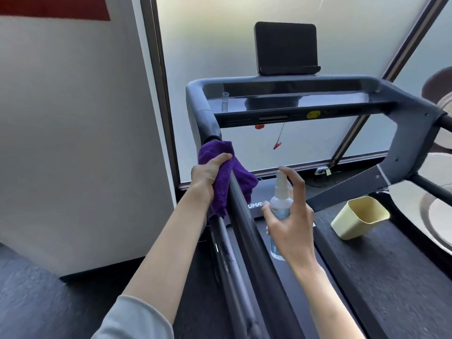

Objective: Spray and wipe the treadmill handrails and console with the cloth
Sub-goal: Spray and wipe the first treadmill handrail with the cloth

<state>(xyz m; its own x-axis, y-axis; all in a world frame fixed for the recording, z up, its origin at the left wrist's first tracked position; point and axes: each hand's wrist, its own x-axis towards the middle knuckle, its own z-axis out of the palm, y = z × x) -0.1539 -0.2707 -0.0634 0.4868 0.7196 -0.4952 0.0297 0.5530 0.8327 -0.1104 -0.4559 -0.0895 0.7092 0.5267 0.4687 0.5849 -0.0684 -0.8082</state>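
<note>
We see the purple cloth [226, 177] wrapped over the left handrail [241, 211] of the treadmill, near where the rail bends up toward the console [293, 104]. Our left hand [208, 174] grips the cloth, fingers curled round it and the rail, thumb on top. Our right hand [291, 216] holds the spray bottle [280, 204] upright just right of the rail, fingers curled round its body, index finger raised to the nozzle top. The bottle is apart from the cloth. Dark tablet holder [286, 48] stands above the console. A red safety clip [277, 145] hangs on a cord below the console. A pale yellow bin [359, 217] lies tilted on the treadmill belt [391, 277], right of our hands. White wall [73, 143] on the left, frosted window [208, 45] behind.
</note>
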